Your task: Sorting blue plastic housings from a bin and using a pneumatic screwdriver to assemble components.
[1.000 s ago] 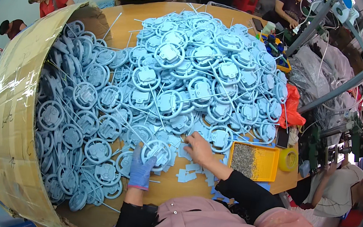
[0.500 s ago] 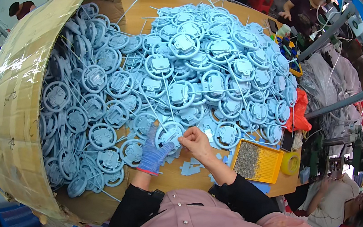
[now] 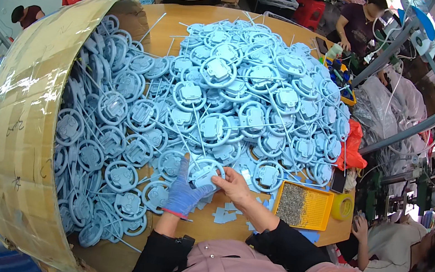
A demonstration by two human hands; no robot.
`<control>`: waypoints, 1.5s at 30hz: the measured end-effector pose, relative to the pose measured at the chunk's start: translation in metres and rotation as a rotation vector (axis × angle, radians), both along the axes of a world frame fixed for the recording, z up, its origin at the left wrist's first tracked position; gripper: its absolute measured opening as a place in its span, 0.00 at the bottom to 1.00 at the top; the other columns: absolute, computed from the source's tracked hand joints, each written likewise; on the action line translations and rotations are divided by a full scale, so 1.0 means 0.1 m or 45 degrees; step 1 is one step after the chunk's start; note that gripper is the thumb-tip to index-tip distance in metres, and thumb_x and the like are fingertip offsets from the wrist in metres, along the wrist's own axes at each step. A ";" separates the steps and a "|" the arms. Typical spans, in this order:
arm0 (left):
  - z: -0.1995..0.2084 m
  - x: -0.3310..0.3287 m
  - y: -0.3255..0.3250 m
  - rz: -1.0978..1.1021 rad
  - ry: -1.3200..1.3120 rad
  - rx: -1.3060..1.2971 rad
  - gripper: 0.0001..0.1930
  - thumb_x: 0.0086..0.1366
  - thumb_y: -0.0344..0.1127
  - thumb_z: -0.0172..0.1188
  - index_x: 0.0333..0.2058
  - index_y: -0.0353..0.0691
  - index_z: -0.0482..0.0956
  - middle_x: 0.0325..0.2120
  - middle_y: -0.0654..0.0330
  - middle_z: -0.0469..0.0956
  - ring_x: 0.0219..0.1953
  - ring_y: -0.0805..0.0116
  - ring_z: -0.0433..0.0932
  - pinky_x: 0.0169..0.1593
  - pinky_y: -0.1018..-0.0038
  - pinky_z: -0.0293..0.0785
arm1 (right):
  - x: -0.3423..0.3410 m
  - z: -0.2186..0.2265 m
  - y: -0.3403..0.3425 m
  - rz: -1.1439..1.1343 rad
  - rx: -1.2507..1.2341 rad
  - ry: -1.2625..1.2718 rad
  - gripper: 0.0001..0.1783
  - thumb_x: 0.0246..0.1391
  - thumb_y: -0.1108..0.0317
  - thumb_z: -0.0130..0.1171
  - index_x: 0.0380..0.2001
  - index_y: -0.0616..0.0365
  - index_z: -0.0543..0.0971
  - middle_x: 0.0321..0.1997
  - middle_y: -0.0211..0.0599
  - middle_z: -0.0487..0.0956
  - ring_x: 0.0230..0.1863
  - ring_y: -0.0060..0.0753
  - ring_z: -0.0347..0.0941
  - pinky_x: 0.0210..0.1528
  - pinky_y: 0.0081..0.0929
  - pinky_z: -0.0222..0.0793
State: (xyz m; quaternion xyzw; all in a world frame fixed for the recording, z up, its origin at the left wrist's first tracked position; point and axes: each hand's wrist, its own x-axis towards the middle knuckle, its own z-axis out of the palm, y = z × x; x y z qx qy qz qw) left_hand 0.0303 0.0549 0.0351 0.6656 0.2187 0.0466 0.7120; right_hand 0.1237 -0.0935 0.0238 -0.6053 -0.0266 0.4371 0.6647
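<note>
A light blue plastic ring piece (image 3: pixel 205 172) with a boxy centre is held low over the near side of the table. My left hand (image 3: pixel 184 196), in a blue-violet glove, is closed on its left and lower side. At the piece's right edge, the thumb and fingers of my bare right hand (image 3: pixel 233 187) are pinched together against it. Whether something tiny sits between those fingertips is hidden. Beyond both hands rises a big heap of similar pieces (image 3: pixel 254 118), many with thin sticks. Small flat light blue bits (image 3: pixel 224 216) lie by my right wrist.
On the left, a cardboard box (image 3: pixel 22 124) lies open-sided, full of the same pieces. To the right are a yellow tray (image 3: pixel 321 208) of small metal parts (image 3: pixel 292 203), a yellow tape roll (image 3: pixel 342 206) and a red bag (image 3: pixel 353 146). Other people work around the table (image 3: pixel 167 21).
My right hand has come down and left onto the ring piece, from just beside it. My left hand still holds the piece. The whole view has shifted slightly.
</note>
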 end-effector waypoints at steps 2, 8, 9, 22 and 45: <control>0.00 0.08 -0.08 0.089 -0.035 -0.180 0.57 0.45 0.35 0.74 0.66 0.40 0.41 0.53 0.50 0.68 0.50 0.64 0.74 0.50 0.71 0.72 | 0.20 -0.14 -0.06 -0.021 -0.110 -0.270 0.21 0.50 0.59 0.66 0.44 0.60 0.74 0.36 0.27 0.77 0.35 0.17 0.70 0.38 0.19 0.66; -0.12 -0.13 0.12 0.268 0.300 0.244 0.52 0.44 0.39 0.74 0.65 0.39 0.51 0.46 0.50 0.71 0.43 0.59 0.74 0.48 0.68 0.71 | 0.63 0.79 0.18 -0.248 0.362 -0.099 0.27 0.55 0.65 0.60 0.56 0.63 0.66 0.48 0.39 0.76 0.47 0.32 0.73 0.47 0.29 0.71; -0.28 -0.21 0.25 0.394 0.304 0.669 0.48 0.45 0.39 0.73 0.63 0.38 0.55 0.47 0.48 0.71 0.47 0.55 0.72 0.52 0.66 0.69 | 0.57 0.67 0.20 -0.243 0.353 -0.081 0.27 0.55 0.65 0.60 0.56 0.63 0.66 0.48 0.39 0.76 0.47 0.32 0.73 0.47 0.29 0.71; -0.03 0.47 0.29 0.250 1.025 1.084 0.59 0.41 0.58 0.70 0.67 0.49 0.44 0.62 0.42 0.54 0.62 0.44 0.59 0.61 0.60 0.61 | -0.01 -0.33 0.30 0.380 -0.712 -1.515 0.29 0.44 0.62 0.65 0.49 0.59 0.69 0.42 0.44 0.70 0.43 0.49 0.72 0.41 0.41 0.70; -0.49 -0.21 0.33 0.570 -0.187 -0.826 0.12 0.57 0.22 0.56 0.41 0.35 0.74 0.36 0.59 0.77 0.39 0.70 0.76 0.42 0.71 0.75 | 0.16 0.16 0.04 0.186 0.094 0.073 0.10 0.54 0.73 0.53 0.39 0.61 0.77 0.31 0.30 0.76 0.30 0.22 0.74 0.36 0.21 0.71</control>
